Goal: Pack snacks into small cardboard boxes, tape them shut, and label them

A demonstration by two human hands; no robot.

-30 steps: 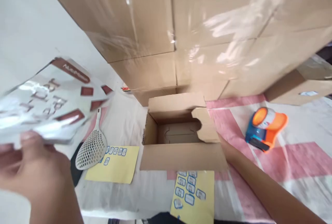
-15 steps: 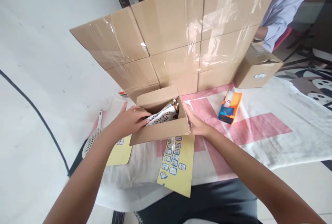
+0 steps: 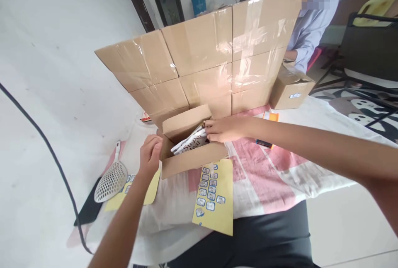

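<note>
Brown cardboard is forming the open box (image 3: 194,161), which is standing on the pink-and-white tablecloth (image 3: 258,185) in front of the tall taped panel (image 3: 205,40). The white printed packet (image 3: 193,141) is lying inside the box, tilting upward toward its right end. One second ago the left hand was carrying a packet clear of the box on the left; half a second ago the right hand was bracing the outer right wall. Now the two hands are working apart. The right hand (image 3: 222,129) is reaching over the right wall, its fingers touching the packet's raised end; whether they are pinching or only pressing, the view is not showing. The left hand (image 3: 151,154) is curling at the left wall, away from the packet; its grip on the cardboard cannot be confirmed. For the work in hand, this shift is suggesting that insertion is giving way to seating: the raised end is probably needing adjustment. The front flap is hanging outward and the rear flap is standing up, so the top is remaining unclosed.
</note>
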